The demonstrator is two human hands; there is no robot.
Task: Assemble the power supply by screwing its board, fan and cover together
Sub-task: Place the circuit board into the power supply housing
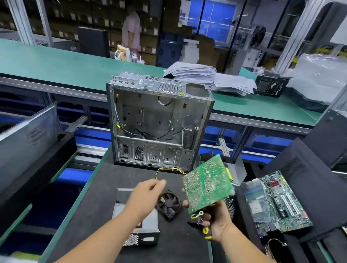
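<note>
Head view: your right hand (216, 220) grips the green power supply board (208, 183) by its lower edge, solder side up, tilted above the desk (92, 207). Your left hand (146, 196), blurred, appears to pinch a thin wire (160, 169) trailing from the board. The open metal housing (137, 221) lies below and left of the board, under your left forearm; the fan (169, 205) rests between your hands. The board likely goes leftward and down into the housing, nearer your left hand.

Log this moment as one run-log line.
right hand: holds green board, solder side up | left hand: pinches yellow wire | fan: loose on mat | screws: none driven
</note>
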